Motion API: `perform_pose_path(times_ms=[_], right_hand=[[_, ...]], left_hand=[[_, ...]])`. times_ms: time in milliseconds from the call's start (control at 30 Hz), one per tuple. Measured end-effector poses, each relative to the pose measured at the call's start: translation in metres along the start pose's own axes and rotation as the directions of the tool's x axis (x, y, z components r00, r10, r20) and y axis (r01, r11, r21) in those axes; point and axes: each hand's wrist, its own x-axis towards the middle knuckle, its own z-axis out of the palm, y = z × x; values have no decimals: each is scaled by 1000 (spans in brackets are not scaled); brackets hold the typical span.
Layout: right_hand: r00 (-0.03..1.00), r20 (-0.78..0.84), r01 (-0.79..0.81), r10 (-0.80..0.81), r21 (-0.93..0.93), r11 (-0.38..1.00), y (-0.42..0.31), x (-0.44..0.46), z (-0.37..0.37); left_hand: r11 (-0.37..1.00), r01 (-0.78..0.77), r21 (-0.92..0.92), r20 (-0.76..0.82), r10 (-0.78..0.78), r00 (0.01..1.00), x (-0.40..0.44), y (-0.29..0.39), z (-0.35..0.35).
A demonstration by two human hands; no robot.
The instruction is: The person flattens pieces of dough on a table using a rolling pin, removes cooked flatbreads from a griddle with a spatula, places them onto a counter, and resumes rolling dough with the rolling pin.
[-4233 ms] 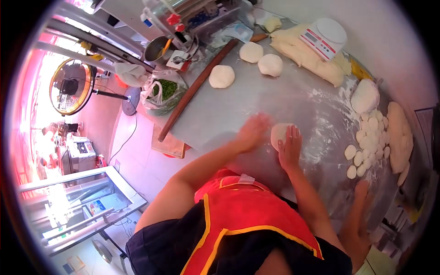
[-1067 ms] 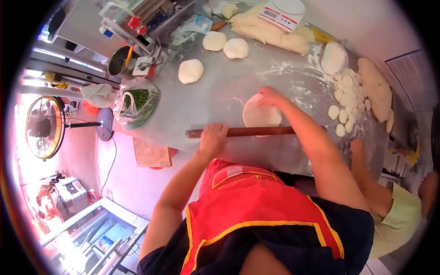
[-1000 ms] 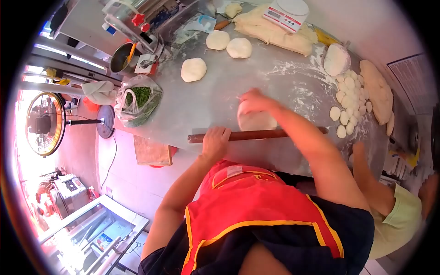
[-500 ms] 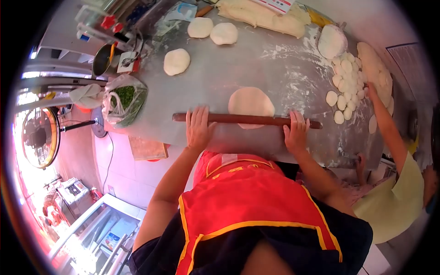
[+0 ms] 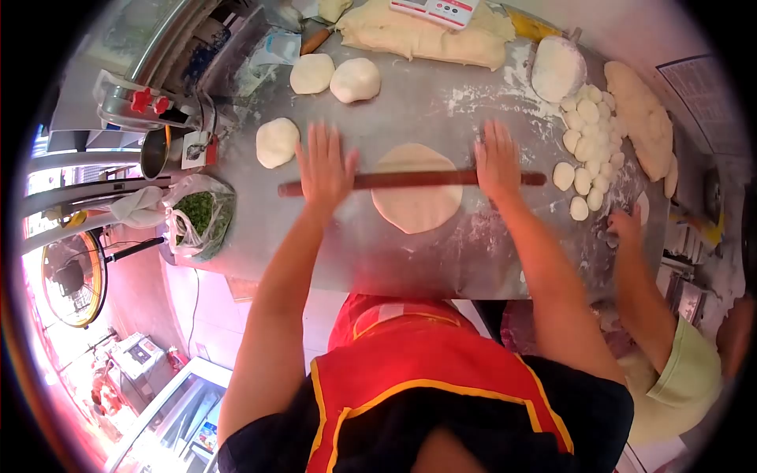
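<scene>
A long dark-red rolling pin (image 5: pixel 414 180) lies across the middle of a flat round sheet of dough (image 5: pixel 418 209) on the metal table (image 5: pixel 331 252). My left hand (image 5: pixel 325 167) rests on the pin's left part, palm down with its fingers stretched forward. On the right part of the pin my right hand (image 5: pixel 498 164) lies the same way, its fingers straight and a little blurred. The dough shows in front of and behind the pin, between my hands. A thick dough round (image 5: pixel 277 143) sits just left of my left hand.
Two more dough rounds (image 5: pixel 355 80) lie farther back, before a large dough slab (image 5: pixel 418 38) with a scale (image 5: pixel 438 9) on it. Several small dough pieces (image 5: pixel 587 150) are at the right, near a co-worker's hand (image 5: pixel 627 225). A bag of chopped greens (image 5: pixel 197 217) stands at the left.
The pin lay nearer to me half a second ago and has moved forward over the dough with both hands on it. Earlier, my right hand was on the dough. The co-worker's arms have shifted.
</scene>
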Motion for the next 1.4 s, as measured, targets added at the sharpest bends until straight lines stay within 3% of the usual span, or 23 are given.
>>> perform_pose_path(times_ms=[67,100,133,233,267,333,433,500,600,800,900,933,1000,1033,1067,1167,1200,1233,1300,1367,1400], right_hand=[[998,32,56,-56,2,998,-11,-74,-24],[997,-29,70,-67,103,992,-17,-108,-40],[999,15,47,-50,152,987,-23,-141,-53],[989,144,5,-35,207,978,-12,-151,-55],[987,53,150,-154,58,987,8,-133,-36],[999,49,-5,7,-37,999,11,-73,-37],[998,66,-6,8,-37,999,7,-78,-33],[995,95,31,-29,-17,999,0,-132,-46],[989,145,-35,34,6,999,-6,-170,-54],[994,4,-111,112,-112,988,21,-25,-17],[996,-76,33,-35,-25,999,22,-21,-17],[1000,-14,28,-27,31,999,19,-46,-22],[978,203,-45,40,18,999,5,-111,-38],[982,185,39,-40,8,999,1,-139,-48],[979,201,24,-25,9,1000,-6,-153,-55],[994,75,62,-86,275,959,-16,-105,-27],[984,176,-83,1,455,887,-23,-75,-5],[954,292,-231,60,599,767,-35,-43,16],[811,566,-491,151,515,703,-73,12,10],[613,785,-411,-84,408,815,-97,50,27],[531,817,-270,-224,414,869,-116,59,31]], left_hand=[[996,50,-79,197,-34,980,-67,16,-29],[984,39,-175,120,-17,993,-107,19,-30],[973,87,-214,172,-50,984,-138,25,-38],[966,-2,-260,141,39,989,-139,17,-38],[978,-48,-202,214,92,973,-114,3,-25],[989,-67,-135,56,75,996,-52,-2,-24],[997,-31,-69,76,36,996,-58,9,-32],[995,25,-96,170,-9,985,-110,12,-37],[997,31,-68,224,-15,975,-144,17,-45],[998,-30,60,73,25,997,6,2,-3],[997,-66,49,23,65,998,6,3,-2],[999,-47,-6,71,47,996,-18,7,-16],[993,-26,-118,310,62,949,-83,8,-34],[983,-50,-176,215,88,973,-110,12,-47],[970,-81,-230,129,113,985,-131,13,-56],[940,-76,-334,193,147,970,-145,6,-51],[938,-72,-339,218,153,964,-143,5,-52],[936,-65,-346,243,156,957,-140,4,-51],[935,-46,-353,272,150,950,-140,7,-56],[936,-36,-351,282,143,949,-148,13,-76],[942,-35,-333,297,140,945,-153,17,-82]])
